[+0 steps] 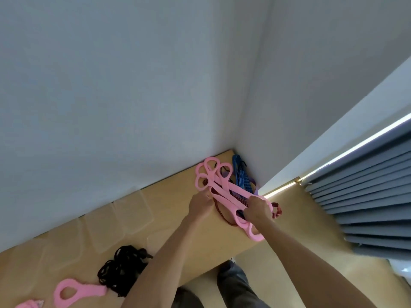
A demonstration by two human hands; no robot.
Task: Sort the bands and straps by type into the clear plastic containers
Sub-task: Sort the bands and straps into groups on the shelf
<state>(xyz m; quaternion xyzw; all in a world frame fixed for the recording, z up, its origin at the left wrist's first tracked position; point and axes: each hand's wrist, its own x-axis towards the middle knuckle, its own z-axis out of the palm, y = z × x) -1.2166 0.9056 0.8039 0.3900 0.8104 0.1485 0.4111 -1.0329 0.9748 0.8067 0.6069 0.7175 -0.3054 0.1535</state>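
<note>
We have both hands on the pink bands (224, 194), a bundle of looped-end straps lying at the far right corner of the surface (169, 192), against the wall. Long axis runs diagonally: far loops up-left near the corner, near loops down-right at the surface edge. Right hand (258, 210) closed around the near-end loops; left hand (200, 204) pinching the bundle midway, fingers curled on the straps. Under and behind the pink lie blue straps (241, 174), a purple band (255, 185) and a dark red band (277, 211), tangled in the same heap

Clear containers (133, 212) sit in a row along the wall, to our left of the heap, hard to make out. Left hand is nearer them. We judge the coming move a lift free of the tangle, then a carry leftward along the wall. Black bands (121, 272) and another pink strap (75, 293) lie nearer us, left
</note>
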